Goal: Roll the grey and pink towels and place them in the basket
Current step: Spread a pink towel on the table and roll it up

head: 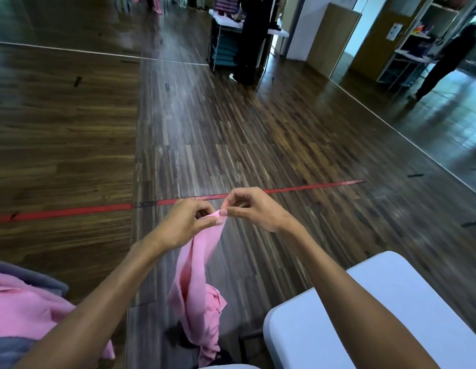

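Head cam: a pink towel is held up in mid-air over the wooden floor, its top corner pinched betw. thumb & fingers of the left hand and, right beside it, pinched by the fingertips of the right hand; both hands are almost touching at that corner. Rest of the towel hangs down, bunched & crumpled at the near end. At near left, a heap of pink and grey towels is seen, partly cut off by the frame edge. At near right, a white table is crossed by the right forearm. A red tape line runs across the floor behind the hands.
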Available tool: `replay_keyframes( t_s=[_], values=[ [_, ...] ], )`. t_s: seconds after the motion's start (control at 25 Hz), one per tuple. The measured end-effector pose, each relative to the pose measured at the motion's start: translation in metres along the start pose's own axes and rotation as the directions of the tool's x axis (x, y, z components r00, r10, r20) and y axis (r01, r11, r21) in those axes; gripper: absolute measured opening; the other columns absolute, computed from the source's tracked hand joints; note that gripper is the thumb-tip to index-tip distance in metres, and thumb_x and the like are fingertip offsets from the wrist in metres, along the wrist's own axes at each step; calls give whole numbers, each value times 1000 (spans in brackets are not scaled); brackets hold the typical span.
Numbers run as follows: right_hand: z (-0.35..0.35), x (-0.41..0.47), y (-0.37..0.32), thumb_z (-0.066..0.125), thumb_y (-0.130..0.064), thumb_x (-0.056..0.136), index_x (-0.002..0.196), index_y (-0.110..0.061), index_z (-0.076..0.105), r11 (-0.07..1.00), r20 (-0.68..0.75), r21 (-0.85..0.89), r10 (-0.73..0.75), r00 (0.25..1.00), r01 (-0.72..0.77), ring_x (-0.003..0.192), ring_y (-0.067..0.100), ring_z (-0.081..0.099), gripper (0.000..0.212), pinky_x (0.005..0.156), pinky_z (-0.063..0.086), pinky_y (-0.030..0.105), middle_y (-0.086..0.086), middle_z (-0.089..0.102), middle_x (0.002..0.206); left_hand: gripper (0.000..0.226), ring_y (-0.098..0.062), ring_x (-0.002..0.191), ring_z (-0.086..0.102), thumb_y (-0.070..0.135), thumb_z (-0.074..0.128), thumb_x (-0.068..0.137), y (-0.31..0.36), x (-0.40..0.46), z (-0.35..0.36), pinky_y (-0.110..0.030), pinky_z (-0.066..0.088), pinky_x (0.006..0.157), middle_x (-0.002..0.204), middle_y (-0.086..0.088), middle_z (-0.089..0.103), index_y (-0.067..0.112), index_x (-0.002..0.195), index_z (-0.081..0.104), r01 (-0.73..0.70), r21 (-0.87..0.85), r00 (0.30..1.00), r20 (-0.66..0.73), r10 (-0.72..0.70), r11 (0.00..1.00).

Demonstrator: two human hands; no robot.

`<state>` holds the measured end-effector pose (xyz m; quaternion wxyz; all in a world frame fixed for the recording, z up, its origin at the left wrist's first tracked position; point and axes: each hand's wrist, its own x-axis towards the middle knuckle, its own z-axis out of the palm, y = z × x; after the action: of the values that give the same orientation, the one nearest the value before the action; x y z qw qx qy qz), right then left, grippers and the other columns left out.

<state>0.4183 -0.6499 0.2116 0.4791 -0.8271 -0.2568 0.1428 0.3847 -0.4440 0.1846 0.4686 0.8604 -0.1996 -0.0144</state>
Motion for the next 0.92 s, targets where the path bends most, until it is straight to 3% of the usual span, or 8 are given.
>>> replay_keyframes(
  t_s=[0.08, 0.2, 0.28, 0.36, 0.44, 0.6, 0.76, 0.92],
  values=[
    [2, -3, 5, 68, -12, 90, 92, 1, 65, 1000, -15, 29, 6, 1000, -5, 73, 12, 58, 14, 71, 47, 25, 10, 64, 79, 27, -3, 57, 45, 44, 72, 82, -8, -2, 3, -24, 35, 55, 65, -4, 61, 19, 73, 68, 28, -54, 1000, 1, -28, 998],
    [-6, -15, 17, 64, -6, 92, 91, 5, 61, 994, -108, 105, 35, 994, -24, 73, 9, 56, 12, 69, 45, 18, 8, 61, 80, 40, -3, 64, 51, 56, 64, 82, -31, -18, 1, -26, 39, 62, 69, 2, 60, 15, 79, 68, 108, -138, 989, 119, -92, 984],
    [-15, -25, 30, 64, -5, 92, 90, 6, 61, 988, -202, 145, 71, 977, -42, 77, 11, 61, 12, 74, 48, 22, 10, 66, 84, 49, -6, 72, 57, 63, 59, 79, -49, -30, -4, -31, 46, 71, 77, -1, 65, 15, 84, 68, 156, -159, 978, 161, -131, 975],
    [-18, -34, 38, 65, -6, 92, 93, 5, 62, 976, -244, 204, 124, 962, -74, 80, 13, 62, 12, 77, 49, 28, 10, 67, 86, 48, -14, 76, 63, 64, 56, 81, -55, -32, -9, -40, 49, 75, 83, -3, 69, 18, 85, 68, 152, -116, 984, 114, -139, 982],
    [-14, -34, 34, 67, -8, 90, 104, 0, 64, 973, -173, 202, 144, 974, -108, 81, 12, 59, 16, 78, 49, 28, 7, 62, 87, 40, -15, 73, 64, 58, 57, 85, -44, -26, -9, -35, 49, 71, 81, -1, 69, 20, 85, 69, 84, -71, 996, 47, -81, 994],
    [-2, -24, 20, 72, -16, 88, 128, -15, 61, 985, 67, 7, 169, 983, -170, 80, 12, 60, 41, 77, 51, 28, 3, 62, 89, 13, -5, 71, 60, 32, 67, 88, -10, -8, -4, -13, 41, 64, 79, 9, 68, 20, 84, 71, -71, -27, 997, -15, 71, 997],
    [-5, -25, 18, 70, -15, 89, 116, -10, 69, 975, 73, -97, 208, 975, -201, 66, 5, 55, 27, 65, 43, 20, -5, 62, 73, 13, -10, 77, 63, 32, 66, 89, -13, -7, -5, -15, 43, 66, 79, 8, 69, 20, 86, 72, -73, 2, 997, 31, 73, 997],
    [-15, -31, 17, 63, -12, 93, 91, -6, 73, 968, 51, -170, 197, 979, -186, 76, 3, 60, 11, 74, 46, 20, 8, 73, 88, 17, -5, 74, 63, 41, 63, 88, -24, -16, -5, -12, 42, 65, 77, 12, 68, 26, 82, 70, -5, -20, 996, 88, 7, 1000]
  ],
)
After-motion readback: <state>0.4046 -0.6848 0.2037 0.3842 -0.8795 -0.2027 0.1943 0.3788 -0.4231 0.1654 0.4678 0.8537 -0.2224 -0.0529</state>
